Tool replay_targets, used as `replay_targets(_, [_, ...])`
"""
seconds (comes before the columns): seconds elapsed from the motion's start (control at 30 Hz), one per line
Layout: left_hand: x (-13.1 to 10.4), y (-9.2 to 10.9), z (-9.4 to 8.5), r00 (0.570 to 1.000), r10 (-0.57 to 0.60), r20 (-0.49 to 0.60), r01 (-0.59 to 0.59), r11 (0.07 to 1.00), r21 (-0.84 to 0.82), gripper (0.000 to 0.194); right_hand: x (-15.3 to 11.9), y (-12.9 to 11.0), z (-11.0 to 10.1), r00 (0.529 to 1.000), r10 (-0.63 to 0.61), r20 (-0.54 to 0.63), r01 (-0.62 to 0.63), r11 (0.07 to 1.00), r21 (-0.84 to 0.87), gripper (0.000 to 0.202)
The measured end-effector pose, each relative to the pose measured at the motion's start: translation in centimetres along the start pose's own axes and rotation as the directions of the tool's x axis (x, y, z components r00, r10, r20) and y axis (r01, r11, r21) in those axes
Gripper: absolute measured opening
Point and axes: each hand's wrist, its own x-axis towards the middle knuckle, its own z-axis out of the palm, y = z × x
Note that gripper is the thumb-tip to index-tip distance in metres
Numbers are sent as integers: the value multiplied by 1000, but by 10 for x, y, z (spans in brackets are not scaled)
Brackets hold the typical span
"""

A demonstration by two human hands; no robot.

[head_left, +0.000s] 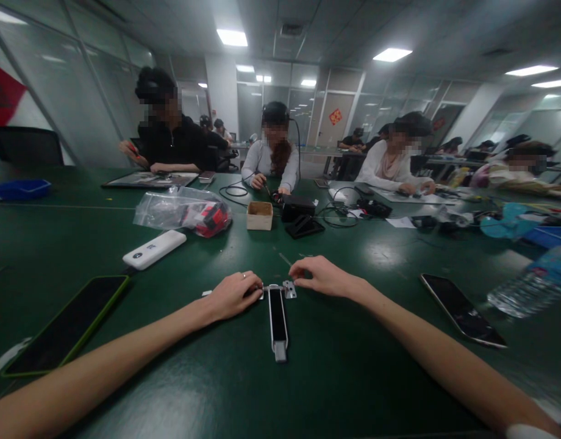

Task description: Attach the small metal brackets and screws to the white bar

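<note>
- The left hand (235, 296) rests low on the green bench (353, 372), palm down, knuckles raised and fingers bent inward; its forearm comes from the near left corner. Thumb and forefinger meet at a small metal piece (261, 294); whether they pinch it or only touch it, I cannot tell.
- The right hand (324, 275) is arched, wrist above fingertips, with its forearm slanting in from the near right corner. Thumb and forefinger curl with a slight gap, just beside a metal plate (289, 290); contact is too small to make out.
- Between the hands lies a slim bar (277, 317), black-faced with a pale rim, its silver end pointing to the near edge, its other end between the two metal parts.
- Green surface runs from that silver end to the near edge, and from the right hand across to a phone (461, 309) and a bottle (534, 283) toward the right edge.
- On the left edge's side, a green-rimmed phone (70, 323) and a white power bank (155, 249) limit the room.
- Toward the far edge stand a small box (259, 218) and a black stand (305, 227), beside a plastic bag (171, 210).
</note>
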Motion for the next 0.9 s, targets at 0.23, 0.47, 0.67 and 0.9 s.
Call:
replay_targets(0.23, [-1,2,-4,1000,0,-2,0,1000,-11,19,-17,14,-38,983,157,91,-142,978,-154,14])
replay_targets(0.47, [0,6,-8,1000,0,1,0,1000,-14,21,-17,22,-24,932,322,169,-287,936,-204,2])
replay_targets(0.67, [-2,7,-9,1000,1,-12,-1,1000,-2,21,-13,24,-13,925,352,144,-319,925,-208,4])
replay_targets(0.9, [0,6,-11,995,-55,-89,49,996,-70,19,-12,4,-17,964,237,119,-218,965,-148,10])
